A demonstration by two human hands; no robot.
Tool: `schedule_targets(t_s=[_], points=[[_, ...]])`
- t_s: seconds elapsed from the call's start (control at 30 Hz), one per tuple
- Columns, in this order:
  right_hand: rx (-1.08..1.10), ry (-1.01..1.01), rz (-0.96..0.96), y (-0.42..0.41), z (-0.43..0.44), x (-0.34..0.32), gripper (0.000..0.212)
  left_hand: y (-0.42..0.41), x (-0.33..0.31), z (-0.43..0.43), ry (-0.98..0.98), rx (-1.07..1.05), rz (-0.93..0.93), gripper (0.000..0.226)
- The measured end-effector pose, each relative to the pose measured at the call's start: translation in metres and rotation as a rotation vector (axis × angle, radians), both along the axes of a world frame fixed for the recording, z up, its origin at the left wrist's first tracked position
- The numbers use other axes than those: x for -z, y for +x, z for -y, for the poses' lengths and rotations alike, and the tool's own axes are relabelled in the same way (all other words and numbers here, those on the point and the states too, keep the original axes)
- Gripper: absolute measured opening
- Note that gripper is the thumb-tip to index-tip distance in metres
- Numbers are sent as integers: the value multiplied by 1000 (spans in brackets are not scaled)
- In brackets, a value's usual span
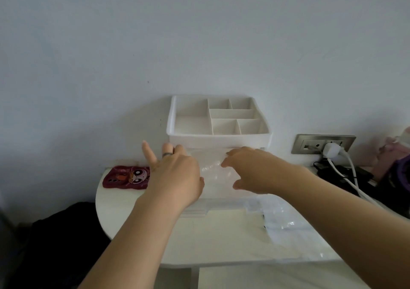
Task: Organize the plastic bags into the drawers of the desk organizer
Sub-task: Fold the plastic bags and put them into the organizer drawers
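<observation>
A white desk organizer (218, 138) stands against the wall, with open compartments on top. Its clear drawer (197, 210) is pulled out toward me. A clear plastic bag (213, 173) lies in the drawer between my hands. My left hand (175, 178), wearing a ring, lies over the drawer's left side with its fingers stretched toward the organizer. My right hand (248, 169) hovers over the right side, fingers bent downward with the tips on the bag. More clear plastic bags (286, 224) lie flat on the table to the right of the drawer.
A red phone case (124, 178) with a cartoon face lies left of the organizer. A wall socket (321, 143) holds a white plug whose cables run across the table's right side beside dark clutter. The white table's (137, 233) curved edge drops off at the left above a black object.
</observation>
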State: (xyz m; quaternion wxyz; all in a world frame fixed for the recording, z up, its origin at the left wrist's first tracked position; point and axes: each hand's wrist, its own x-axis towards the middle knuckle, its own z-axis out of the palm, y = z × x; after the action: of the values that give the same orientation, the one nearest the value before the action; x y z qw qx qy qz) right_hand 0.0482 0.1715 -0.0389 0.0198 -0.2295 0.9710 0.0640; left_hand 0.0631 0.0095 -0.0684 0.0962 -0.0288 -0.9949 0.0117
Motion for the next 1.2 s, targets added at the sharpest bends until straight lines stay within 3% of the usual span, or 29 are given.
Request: schedule_targets(t_s=[0.1, 0.17, 0.23, 0.37, 0.63, 0.73, 0.8, 0.93, 1.07, 1.2], points=[[-4, -34, -181, 5, 1, -8, 30, -2, -2, 0, 17, 7, 46, 32], [-9, -193, -158, 9, 6, -12, 22, -5, -5, -1, 34, 6, 62, 32], [-50, -238, -36, 10, 13, -10, 28, -8, -8, -1, 73, 0, 82, 32], [-18, -117, 107, 1, 13, 2, 52, -8, -8, -3, 145, -1, 110, 28], [31, -96, 219, -6, -1, 10, 71, -1, -10, 0, 15, -20, -203, 19], [34, -104, 215, -8, -1, 10, 72, 0, -22, -1, 131, 46, -300, 24], [37, -107, 206, -7, 2, 8, 71, 2, -27, -11, 301, 135, -138, 26], [20, -161, 95, 4, 1, -4, 55, 3, -20, -28, 346, 213, 223, 31], [75, -286, -5, 13, -13, -22, 42, -4, -17, -23, 396, 167, 302, 34], [177, -128, 135, 12, -19, -17, 39, -9, -8, -20, 459, 147, 318, 39]])
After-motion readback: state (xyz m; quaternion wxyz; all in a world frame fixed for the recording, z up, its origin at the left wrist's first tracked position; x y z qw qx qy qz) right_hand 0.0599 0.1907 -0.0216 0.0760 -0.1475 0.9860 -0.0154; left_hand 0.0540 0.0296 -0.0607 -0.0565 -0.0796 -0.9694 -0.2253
